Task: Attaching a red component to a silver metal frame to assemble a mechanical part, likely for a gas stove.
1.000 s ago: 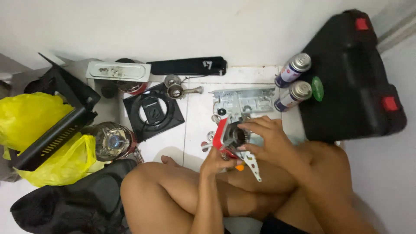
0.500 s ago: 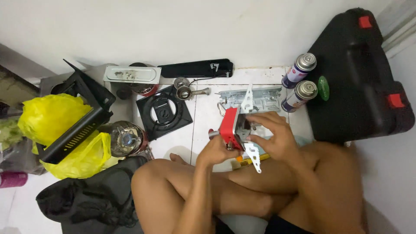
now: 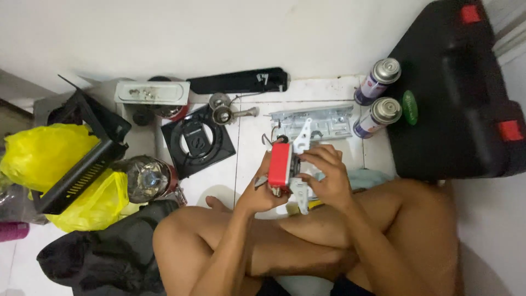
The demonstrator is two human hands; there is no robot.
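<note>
Left hand (image 3: 262, 193) grips a red part (image 3: 280, 165). Right hand (image 3: 324, 176) pinches the white bracket (image 3: 301, 143) fixed to it, above the tile floor (image 3: 249, 143).

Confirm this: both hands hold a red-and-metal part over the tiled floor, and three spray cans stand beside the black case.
Not three: the head view shows two spray cans beside the black case. The rest stands: left hand and right hand hold the red-and-metal part over the tiled floor.
</note>
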